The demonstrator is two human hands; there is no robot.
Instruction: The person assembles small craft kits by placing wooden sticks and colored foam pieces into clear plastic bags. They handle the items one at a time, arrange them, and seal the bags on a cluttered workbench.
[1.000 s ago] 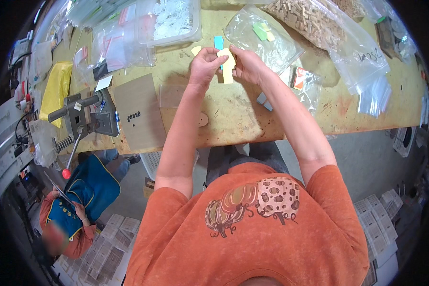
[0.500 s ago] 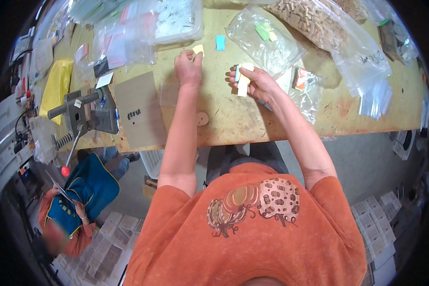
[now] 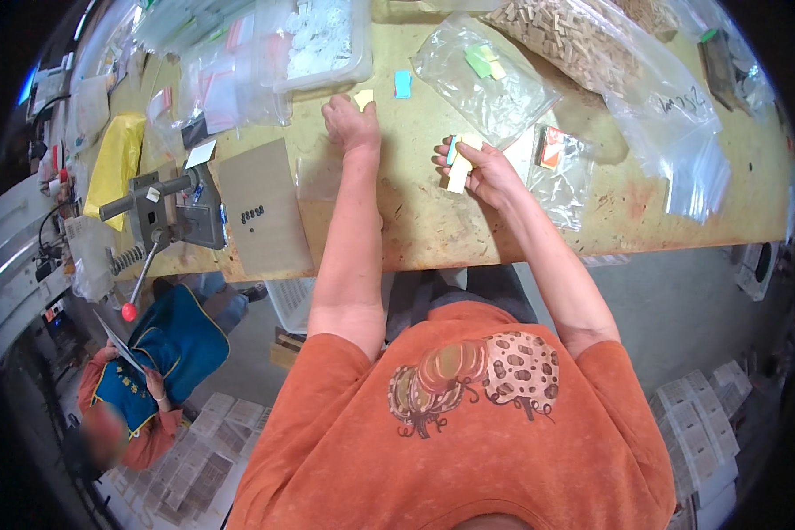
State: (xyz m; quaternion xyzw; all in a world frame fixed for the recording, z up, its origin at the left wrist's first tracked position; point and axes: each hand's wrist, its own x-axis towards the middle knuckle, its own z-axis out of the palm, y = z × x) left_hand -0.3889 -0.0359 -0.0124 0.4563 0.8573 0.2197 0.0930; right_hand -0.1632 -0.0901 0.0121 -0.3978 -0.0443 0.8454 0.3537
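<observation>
My left hand (image 3: 352, 124) is over the far middle of the table, fingers curled, with a small pale yellow slip (image 3: 364, 98) at the thumb and fingertips. To its right, a small stack of bright blue slips (image 3: 403, 85) lies on the tabletop. My right hand (image 3: 488, 172) is palm up, the thumb pressing several pale yellow slips (image 3: 458, 175) into the fingers. A light blue slip (image 3: 451, 150) shows at the left edge of that bunch. Beyond the right hand, a clear plastic bag (image 3: 450, 97) has green and yellow slips (image 3: 483, 63) on or in it.
A lever press (image 3: 170, 212) with a red knob stands left, beside a grey sheet (image 3: 263, 212) carrying small black parts. Behind are a clear tub (image 3: 327, 44) of white pieces and a bag of wooden pieces (image 3: 561, 40). A seated person (image 3: 141, 371) is at lower left.
My right hand has moved slightly right and nearer with its slips. My left hand has shifted a little, its yellow slip staying by the thumb. The whole view has moved slightly.
</observation>
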